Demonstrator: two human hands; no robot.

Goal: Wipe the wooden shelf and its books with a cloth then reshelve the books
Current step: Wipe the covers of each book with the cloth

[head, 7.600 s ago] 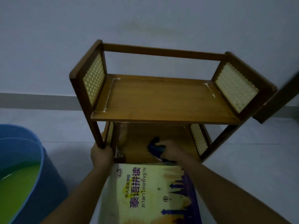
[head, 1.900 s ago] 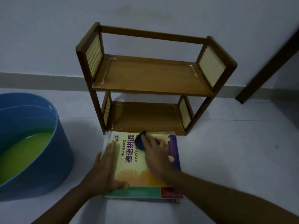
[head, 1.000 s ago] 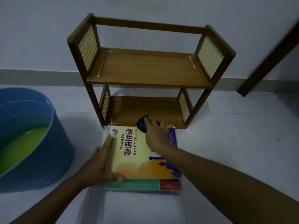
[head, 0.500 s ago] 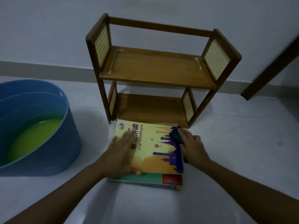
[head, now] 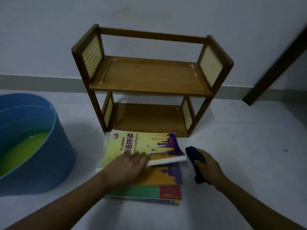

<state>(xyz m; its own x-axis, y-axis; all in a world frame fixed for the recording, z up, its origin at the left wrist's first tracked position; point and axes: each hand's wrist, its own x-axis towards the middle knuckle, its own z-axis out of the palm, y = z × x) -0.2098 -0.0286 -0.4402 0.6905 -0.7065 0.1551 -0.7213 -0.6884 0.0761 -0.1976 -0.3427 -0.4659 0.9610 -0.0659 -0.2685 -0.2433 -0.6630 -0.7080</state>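
Top book (head: 142,146) tilted — spine leftward, lengthwise away.

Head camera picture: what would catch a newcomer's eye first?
The bare wooden shelf against the wall, both tiers without books. In front of it, the left hand lifts a yellow book off a stack on the floor, while the right hand grips a dark cloth.
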